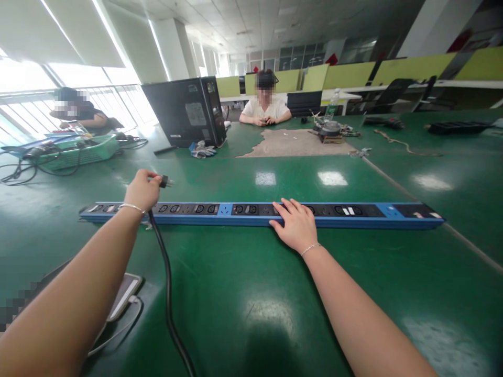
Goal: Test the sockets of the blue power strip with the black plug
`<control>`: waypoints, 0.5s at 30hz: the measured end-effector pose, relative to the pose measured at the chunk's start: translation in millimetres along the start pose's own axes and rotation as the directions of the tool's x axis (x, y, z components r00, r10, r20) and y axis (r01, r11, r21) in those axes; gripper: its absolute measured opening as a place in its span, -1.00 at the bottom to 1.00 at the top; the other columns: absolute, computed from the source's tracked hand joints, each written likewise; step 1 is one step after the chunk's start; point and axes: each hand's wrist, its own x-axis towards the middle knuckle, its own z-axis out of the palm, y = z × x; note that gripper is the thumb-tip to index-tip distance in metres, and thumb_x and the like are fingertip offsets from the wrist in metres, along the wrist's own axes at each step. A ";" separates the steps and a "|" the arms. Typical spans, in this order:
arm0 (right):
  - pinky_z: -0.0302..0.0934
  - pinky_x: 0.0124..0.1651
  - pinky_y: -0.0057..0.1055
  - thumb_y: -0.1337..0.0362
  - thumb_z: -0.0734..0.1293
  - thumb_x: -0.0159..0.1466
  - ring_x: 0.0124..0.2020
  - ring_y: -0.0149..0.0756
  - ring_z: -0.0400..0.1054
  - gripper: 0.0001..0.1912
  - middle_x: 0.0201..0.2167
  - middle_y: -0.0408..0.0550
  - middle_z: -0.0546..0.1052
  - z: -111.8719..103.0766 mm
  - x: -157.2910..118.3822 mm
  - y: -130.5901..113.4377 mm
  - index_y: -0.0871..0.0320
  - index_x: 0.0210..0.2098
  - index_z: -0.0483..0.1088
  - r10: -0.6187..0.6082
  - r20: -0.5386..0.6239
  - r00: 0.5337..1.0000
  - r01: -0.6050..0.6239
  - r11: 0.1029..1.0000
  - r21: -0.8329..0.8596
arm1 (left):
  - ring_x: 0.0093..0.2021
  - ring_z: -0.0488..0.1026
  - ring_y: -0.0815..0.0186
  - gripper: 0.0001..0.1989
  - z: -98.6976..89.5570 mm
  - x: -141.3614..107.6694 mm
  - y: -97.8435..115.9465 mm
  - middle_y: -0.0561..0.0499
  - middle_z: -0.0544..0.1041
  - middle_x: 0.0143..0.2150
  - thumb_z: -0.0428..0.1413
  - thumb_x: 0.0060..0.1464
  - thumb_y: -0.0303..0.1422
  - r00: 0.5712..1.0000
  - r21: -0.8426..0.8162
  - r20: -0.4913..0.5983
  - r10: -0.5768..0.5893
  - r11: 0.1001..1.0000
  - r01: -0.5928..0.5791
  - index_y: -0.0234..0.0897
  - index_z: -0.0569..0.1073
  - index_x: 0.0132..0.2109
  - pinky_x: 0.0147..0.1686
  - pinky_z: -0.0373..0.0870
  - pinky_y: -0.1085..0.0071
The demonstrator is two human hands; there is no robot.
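Observation:
A long blue and black power strip [225, 210] lies across the green table, its rows of sockets facing up. My left hand [142, 189] is closed on a black plug [164, 182], held above the strip's left part with the metal pins pointing right. From that hand a thick black cable [168, 283] runs down toward the bottom edge of the view. My right hand [294, 222] rests on the strip right of its middle, fingers spread over the sockets and covering some of them.
A black computer case [188, 112] and a glove [202, 150] stand beyond the strip. At left is a green basket [78, 154] with cables. A phone [124, 296] lies by my left forearm. Two people sit across the table. Tools and a bottle [332, 104] are farther back.

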 end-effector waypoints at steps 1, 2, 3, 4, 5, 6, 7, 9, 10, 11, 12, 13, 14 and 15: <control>-0.09 0.10 -0.17 0.01 0.19 0.19 0.15 -0.12 0.05 -0.50 0.13 -0.06 0.29 0.0 0.0 0.0 0.00 0.10 0.27 0.000 0.000 1.000 0.000 1.000 -0.001 | -0.30 0.41 0.23 -0.63 -1.7 4.0 -6.1 -0.15 0.46 -0.22 -0.23 0.16 -0.19 0.998 0.073 -0.061 0.002 0.997 0.003 -0.32 0.22 -0.01 -0.37 0.31 0.36; -0.09 0.10 -0.17 0.00 0.19 0.19 0.15 -0.12 0.05 -0.50 0.13 -0.06 0.30 0.0 -0.1 0.0 0.00 0.10 0.27 -0.001 0.000 1.000 0.001 1.000 -0.003 | -0.28 0.41 0.21 -0.63 -3.3 7.4 -10.6 -0.15 0.46 -0.21 -0.23 0.15 -0.19 0.998 0.131 -0.059 0.032 0.991 -0.024 -0.31 0.24 -0.03 -0.35 0.31 0.35; -0.10 0.10 -0.17 0.00 0.19 0.19 0.15 -0.12 0.05 -0.50 0.13 -0.05 0.30 0.0 -0.1 -0.1 0.00 0.10 0.27 -0.002 -0.001 1.000 0.002 1.000 -0.004 | -0.27 0.41 0.21 -0.63 -4.2 9.8 -13.7 -0.14 0.46 -0.21 -0.22 0.14 -0.19 0.997 0.177 -0.015 0.076 0.982 -0.072 -0.31 0.26 -0.04 -0.34 0.31 0.36; -0.10 0.10 -0.17 0.01 0.19 0.20 0.15 -0.12 0.06 -0.50 0.13 -0.05 0.30 0.1 -0.2 -0.1 0.00 0.09 0.27 -0.004 -0.003 1.000 0.004 1.000 -0.005 | -0.26 0.41 0.21 -0.64 -3.9 11.1 -15.4 -0.13 0.47 -0.22 -0.21 0.13 -0.20 0.990 0.209 0.059 0.129 0.968 -0.139 -0.29 0.29 -0.06 -0.32 0.30 0.36; -0.10 0.10 -0.17 0.01 0.19 0.20 0.15 -0.12 0.06 -0.50 0.13 -0.05 0.30 0.1 -0.2 -0.1 0.00 0.09 0.27 -0.004 -0.005 1.000 0.004 1.000 -0.007 | -0.25 0.41 0.21 -0.66 -2.3 10.9 -16.1 -0.11 0.48 -0.22 -0.19 0.13 -0.20 0.977 0.217 0.130 0.172 0.956 -0.197 -0.28 0.31 -0.08 -0.30 0.30 0.37; -0.10 0.10 -0.17 0.02 0.19 0.20 0.15 -0.12 0.06 -0.51 0.13 -0.05 0.30 0.2 -0.2 -0.2 0.00 0.09 0.27 -0.004 -0.007 1.000 0.004 1.000 -0.008 | -0.24 0.41 0.20 -0.67 0.7 9.5 -15.9 -0.10 0.49 -0.23 -0.17 0.11 -0.20 0.963 0.218 0.178 0.202 0.946 -0.238 -0.26 0.33 -0.10 -0.28 0.29 0.37; -0.10 0.10 -0.17 0.02 0.19 0.20 0.15 -0.13 0.06 -0.51 0.13 -0.05 0.30 0.3 -0.1 -0.2 0.00 0.09 0.27 -0.004 -0.008 1.000 0.004 1.000 -0.008 | -0.23 0.42 0.19 -0.68 4.7 6.8 -15.2 -0.09 0.50 -0.24 -0.16 0.11 -0.19 0.954 0.218 0.201 0.221 0.940 -0.263 -0.24 0.34 -0.12 -0.26 0.29 0.36; -0.10 0.10 -0.17 0.02 0.19 0.20 0.15 -0.13 0.06 -0.51 0.12 -0.05 0.31 0.5 0.1 -0.1 0.00 0.09 0.28 -0.005 -0.009 1.000 0.005 1.000 -0.006 | -0.23 0.43 0.18 -0.69 14.4 -0.8 -12.7 -0.10 0.51 -0.25 -0.17 0.11 -0.20 0.949 0.222 0.215 0.233 0.934 -0.279 -0.23 0.34 -0.12 -0.25 0.29 0.36; -0.10 0.10 -0.17 0.02 0.19 0.20 0.15 -0.13 0.07 -0.51 0.12 -0.05 0.31 0.5 0.2 -0.1 0.01 0.09 0.28 -0.006 -0.010 1.000 0.006 1.000 -0.005 | -0.23 0.44 0.18 -0.69 19.2 -4.9 -11.3 -0.10 0.52 -0.25 -0.17 0.11 -0.21 0.946 0.225 0.220 0.236 0.932 -0.285 -0.23 0.34 -0.13 -0.25 0.29 0.36; -0.09 0.10 -0.17 0.02 0.19 0.20 0.15 -0.13 0.07 -0.51 0.12 -0.05 0.31 0.6 0.3 0.0 0.01 0.09 0.28 -0.008 -0.010 1.000 0.008 1.000 -0.003 | -0.22 0.45 0.17 -0.70 23.5 -8.7 -9.9 -0.09 0.52 -0.26 -0.16 0.10 -0.21 0.944 0.231 0.228 0.237 0.929 -0.289 -0.22 0.35 -0.14 -0.25 0.29 0.37; -0.09 0.10 -0.17 0.02 0.19 0.20 0.15 -0.13 0.07 -0.51 0.12 -0.05 0.31 0.6 0.3 0.2 0.01 0.09 0.28 -0.009 -0.011 1.000 0.009 1.000 -0.002 | -0.22 0.46 0.17 -0.71 26.9 -11.9 -8.5 -0.08 0.53 -0.27 -0.15 0.09 -0.20 0.943 0.236 0.235 0.234 0.928 -0.289 -0.22 0.35 -0.15 -0.26 0.30 0.37; -0.09 0.10 -0.17 0.02 0.19 0.20 0.14 -0.13 0.07 -0.51 0.12 -0.05 0.32 0.5 0.4 0.4 0.01 0.09 0.28 -0.009 -0.012 1.000 0.009 1.000 -0.002 | -0.22 0.46 0.17 -0.71 29.4 -14.2 -7.2 -0.08 0.53 -0.27 -0.15 0.09 -0.19 0.944 0.241 0.239 0.230 0.927 -0.287 -0.21 0.35 -0.17 -0.27 0.31 0.38; -0.09 0.10 -0.17 0.02 0.19 0.20 0.14 -0.13 0.08 -0.51 0.12 -0.05 0.32 0.4 0.4 0.6 0.01 0.09 0.28 -0.009 -0.012 1.000 0.009 1.000 -0.003 | -0.23 0.47 0.17 -0.71 31.0 -15.8 -6.0 -0.07 0.54 -0.28 -0.14 0.08 -0.19 0.945 0.246 0.239 0.225 0.927 -0.283 -0.21 0.35 -0.18 -0.28 0.31 0.38; -0.08 0.10 -0.17 0.02 0.19 0.20 0.14 -0.13 0.08 -0.51 0.12 -0.05 0.32 0.3 0.3 0.7 0.01 0.09 0.28 -0.009 -0.011 1.000 0.009 1.000 -0.003 | -0.23 0.47 0.17 -0.71 31.7 -16.5 -4.9 -0.07 0.54 -0.28 -0.13 0.08 -0.18 0.946 0.249 0.235 0.221 0.928 -0.279 -0.21 0.36 -0.19 -0.29 0.31 0.38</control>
